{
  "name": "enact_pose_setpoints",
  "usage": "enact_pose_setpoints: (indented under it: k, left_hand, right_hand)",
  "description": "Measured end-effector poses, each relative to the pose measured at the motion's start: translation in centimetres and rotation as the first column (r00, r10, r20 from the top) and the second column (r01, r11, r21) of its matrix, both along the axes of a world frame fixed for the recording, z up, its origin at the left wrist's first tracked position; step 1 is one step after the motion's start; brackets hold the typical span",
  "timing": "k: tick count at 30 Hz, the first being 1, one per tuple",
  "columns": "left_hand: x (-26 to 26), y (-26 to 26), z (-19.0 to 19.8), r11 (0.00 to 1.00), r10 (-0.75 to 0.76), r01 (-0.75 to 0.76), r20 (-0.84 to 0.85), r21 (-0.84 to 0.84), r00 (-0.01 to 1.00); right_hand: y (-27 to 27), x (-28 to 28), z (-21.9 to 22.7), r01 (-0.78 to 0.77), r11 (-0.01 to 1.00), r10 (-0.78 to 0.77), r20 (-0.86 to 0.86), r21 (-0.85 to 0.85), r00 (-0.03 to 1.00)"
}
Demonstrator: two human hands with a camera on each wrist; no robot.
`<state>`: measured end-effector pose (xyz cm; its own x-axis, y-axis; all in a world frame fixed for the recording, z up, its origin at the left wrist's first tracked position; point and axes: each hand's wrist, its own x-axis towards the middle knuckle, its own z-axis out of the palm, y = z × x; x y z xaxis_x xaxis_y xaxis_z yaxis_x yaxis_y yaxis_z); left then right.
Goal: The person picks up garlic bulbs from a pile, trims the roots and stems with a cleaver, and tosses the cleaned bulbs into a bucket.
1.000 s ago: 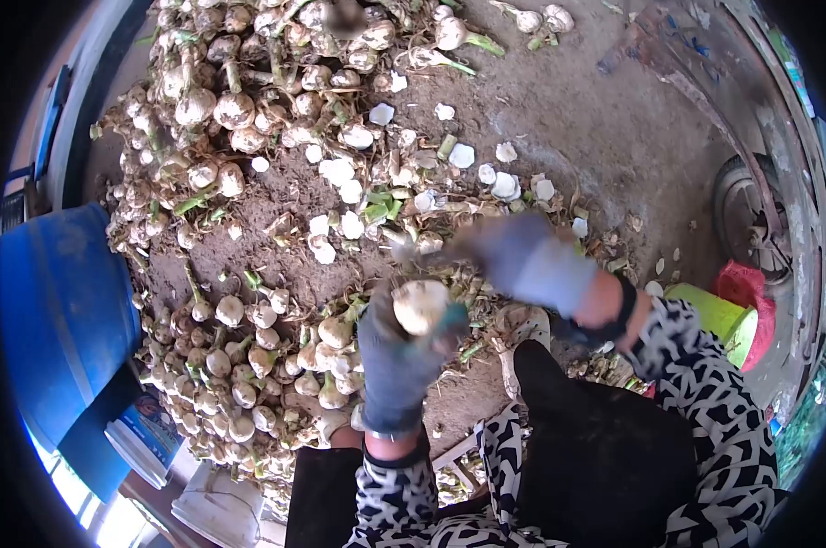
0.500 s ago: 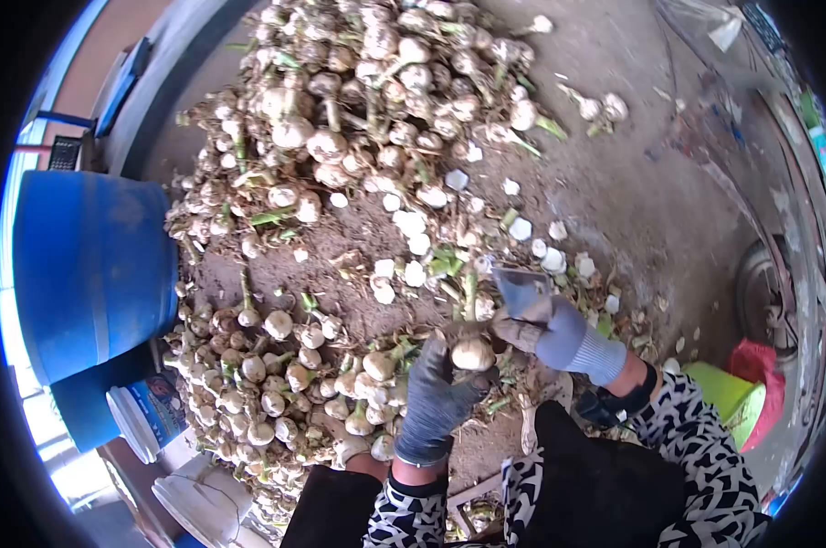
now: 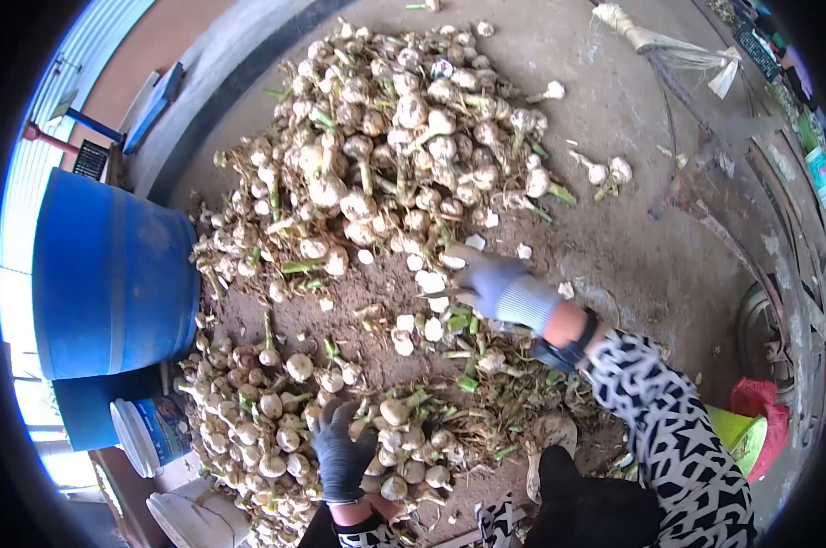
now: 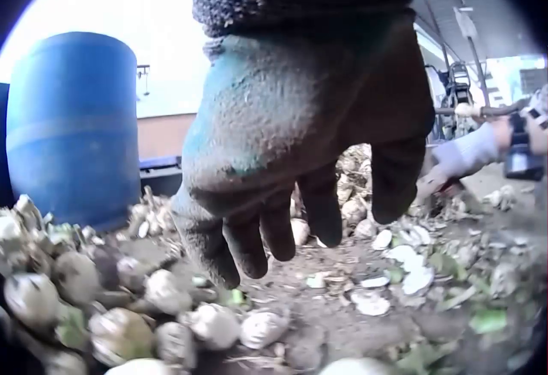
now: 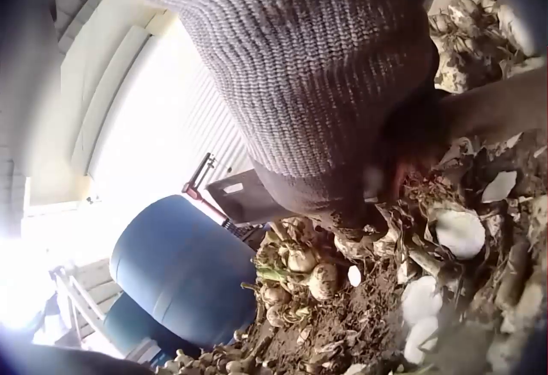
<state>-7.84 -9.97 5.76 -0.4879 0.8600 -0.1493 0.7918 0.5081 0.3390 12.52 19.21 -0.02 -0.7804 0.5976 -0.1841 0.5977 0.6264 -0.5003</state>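
Here's my left hand in its dark grey glove, low over the near spread of pale, round, short-stemmed garlic bulbs, fingers loosely straight and spread apart. Just beyond, to the right, brown-and-green cut stalks litter the earthy floor. Further out comes my right hand, glove cuff pale lilac, fingers curled round a flat, dark metal blade pointing left; whether they touch a bulb too, I can't tell. Flat white cut slices lie just below it. Off left stands the big blue plastic barrel, and farthest out rises the tall heap of dirt-streaked bulbs with long stalks.
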Motion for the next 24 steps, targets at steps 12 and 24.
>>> enact_pose_setpoints:
  k: [12, 24]
  left_hand:
    - [-9.4, 17.7, -0.4, 0.912, -0.248, 0.250, -0.049, 0.326, 0.968]
    - [-14.7, 31.0, -0.2, 0.879, -0.169, 0.274, -0.283, 0.391, 0.944]
  right_hand:
    - [-3.1, -1.3, -3.2, -0.472, 0.863, 0.492, 0.520, -0.182, 0.699]
    - [-7.7, 8.8, 4.9, -0.106, 0.907, 0.231, 0.272, -0.407, 0.934]
